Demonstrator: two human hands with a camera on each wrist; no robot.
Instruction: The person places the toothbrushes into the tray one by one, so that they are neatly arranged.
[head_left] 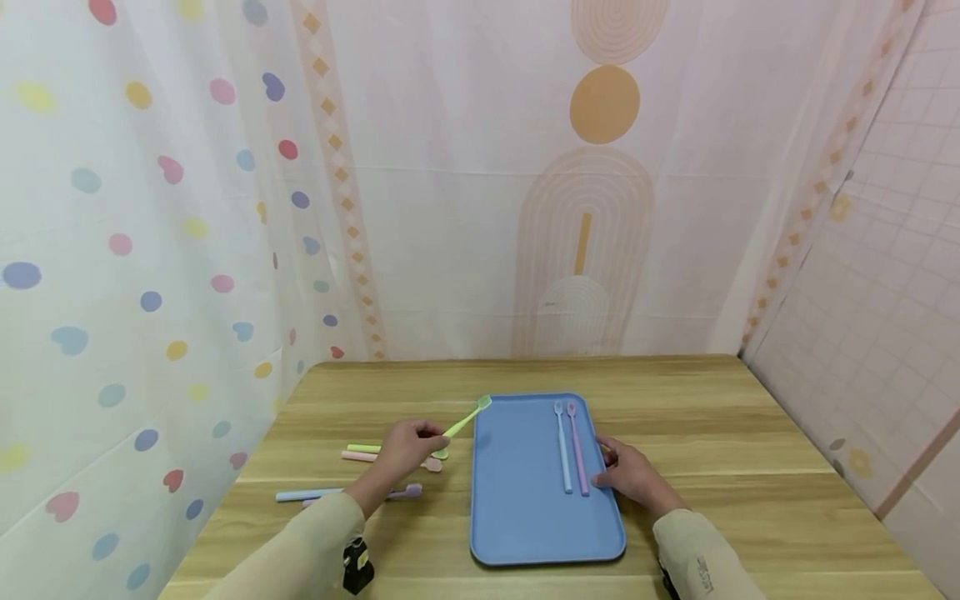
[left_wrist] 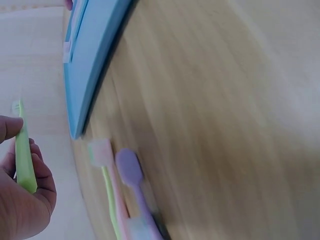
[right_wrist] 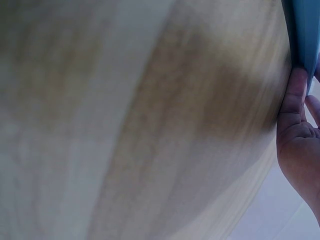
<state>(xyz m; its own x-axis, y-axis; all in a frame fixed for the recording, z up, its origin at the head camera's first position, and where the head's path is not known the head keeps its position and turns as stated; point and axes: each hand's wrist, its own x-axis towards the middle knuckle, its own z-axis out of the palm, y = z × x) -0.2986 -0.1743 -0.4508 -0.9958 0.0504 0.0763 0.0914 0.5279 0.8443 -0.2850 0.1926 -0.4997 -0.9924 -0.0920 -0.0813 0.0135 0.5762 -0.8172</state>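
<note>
My left hand point(head_left: 405, 454) pinches a light green toothbrush point(head_left: 463, 423) between thumb and fingers, its head pointing up and right over the left rim of a blue tray point(head_left: 517, 508). Inside the tray, toward the right side, a light blue toothbrush point(head_left: 564, 454) and a pink-purple toothbrush point(head_left: 578, 454) lie side by side, heads away from me. My right hand point(head_left: 636, 477) grips the tray's right edge, thumb over the rim. In the right wrist view its fingers point(right_wrist: 295, 95) reach the tray's side point(right_wrist: 304, 30).
Left of the tray, partly behind my left hand and sleeve, lie another green toothbrush point(head_left: 363, 448), a pink toothbrush point(head_left: 358, 456), a blue toothbrush point(head_left: 306, 494) and a purple toothbrush point(head_left: 407, 492). The wooden table point(head_left: 750, 467) ends at a patterned curtain point(head_left: 450, 250) behind.
</note>
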